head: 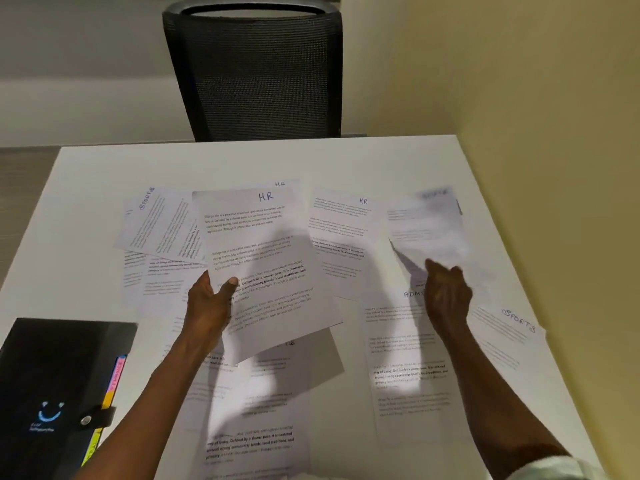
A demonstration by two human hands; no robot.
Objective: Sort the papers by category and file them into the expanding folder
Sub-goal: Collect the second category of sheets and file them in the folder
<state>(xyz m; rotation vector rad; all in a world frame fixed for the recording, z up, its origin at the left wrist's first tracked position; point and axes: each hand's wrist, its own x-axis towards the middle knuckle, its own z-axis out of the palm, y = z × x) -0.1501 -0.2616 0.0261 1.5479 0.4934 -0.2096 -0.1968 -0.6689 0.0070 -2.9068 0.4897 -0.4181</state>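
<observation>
Several printed sheets lie scattered over the white table (242, 161), with handwritten headings such as HR, SPORTS and ADMIN. My left hand (211, 299) holds an HR sheet (266, 258) above the others, thumb on top of its lower left edge. My right hand (446, 289) grips the lower corner of a blurred sheet (429, 230) lifted off the table at the right. Another HR sheet (343, 233) lies between the two. The black expanding folder (55, 386) lies closed by a snap strap at the lower left, with coloured tabs showing at its side.
A black mesh office chair (256, 74) stands behind the table's far edge. A yellowish wall runs along the table's right side. A SPORTS sheet (509, 337) lies near the right edge, and another SPORTS sheet (159, 220) at the far left.
</observation>
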